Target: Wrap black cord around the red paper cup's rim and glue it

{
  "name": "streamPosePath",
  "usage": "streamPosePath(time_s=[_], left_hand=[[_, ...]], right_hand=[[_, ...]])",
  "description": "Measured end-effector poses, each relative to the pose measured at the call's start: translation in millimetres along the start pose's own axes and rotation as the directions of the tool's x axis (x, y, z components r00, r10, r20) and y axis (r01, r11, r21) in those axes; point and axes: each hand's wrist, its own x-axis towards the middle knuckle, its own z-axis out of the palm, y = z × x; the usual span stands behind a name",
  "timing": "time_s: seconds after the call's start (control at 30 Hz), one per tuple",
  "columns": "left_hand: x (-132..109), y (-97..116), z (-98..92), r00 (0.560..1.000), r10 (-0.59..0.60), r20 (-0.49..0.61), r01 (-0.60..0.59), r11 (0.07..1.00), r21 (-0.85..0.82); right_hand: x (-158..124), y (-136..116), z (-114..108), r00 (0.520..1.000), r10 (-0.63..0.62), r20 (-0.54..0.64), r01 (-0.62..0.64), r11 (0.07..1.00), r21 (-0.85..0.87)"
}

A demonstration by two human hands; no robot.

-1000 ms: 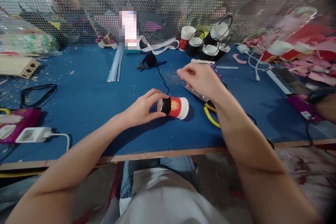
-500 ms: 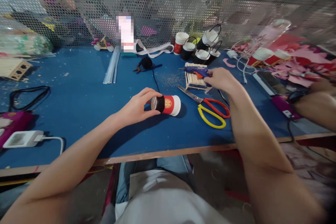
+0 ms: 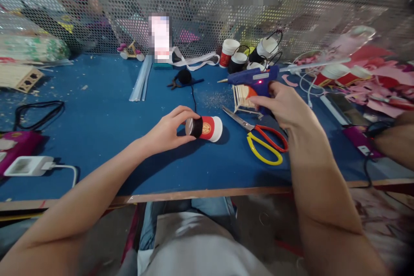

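Red paper cup on its side, glue gun in the other hand

The red paper cup (image 3: 208, 128) lies on its side on the blue table (image 3: 97, 129), its black-wrapped base end toward the left hand (image 3: 166, 131). That hand's fingers (image 3: 181, 114) curl over this end and clamp it. Red-and-yellow scissors (image 3: 263, 138) lie just right of the cup. Above them the right hand (image 3: 284, 105) is closed around the grip of a blue glue gun (image 3: 250, 78), held off the table with its nozzle pointing left.
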Motion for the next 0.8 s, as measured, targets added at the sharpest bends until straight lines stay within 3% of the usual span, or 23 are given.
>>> streamPosePath(time_s=[0.23, 0.57, 0.7, 0.8], left_hand=[[-2.2, -5.5, 0.6, 0.999, 0.049, 0.011, -0.050, 0.990, 0.134], [-1.5, -8.9, 2.1, 0.998, 0.052, -0.017, -0.049, 0.989, 0.140], [-2.0, -8.3, 2.2, 0.998, 0.061, -0.017, -0.058, 0.987, 0.149], [-1.9, -8.7, 2.2, 0.996, 0.092, -0.022, -0.087, 0.984, 0.152]], right_hand=[[-32.4, -34.4, 21.3, 0.977, -0.045, 0.209, 0.013, 0.988, 0.154], [-53.8, -34.1, 18.9, 0.967, 0.067, 0.247, -0.043, 0.994, -0.101], [-58.3, -23.7, 21.1, 0.957, -0.037, 0.288, 0.101, 0.972, -0.211], [-58.9, -11.8, 23.1, 0.909, -0.281, 0.309, 0.372, 0.881, -0.292]])
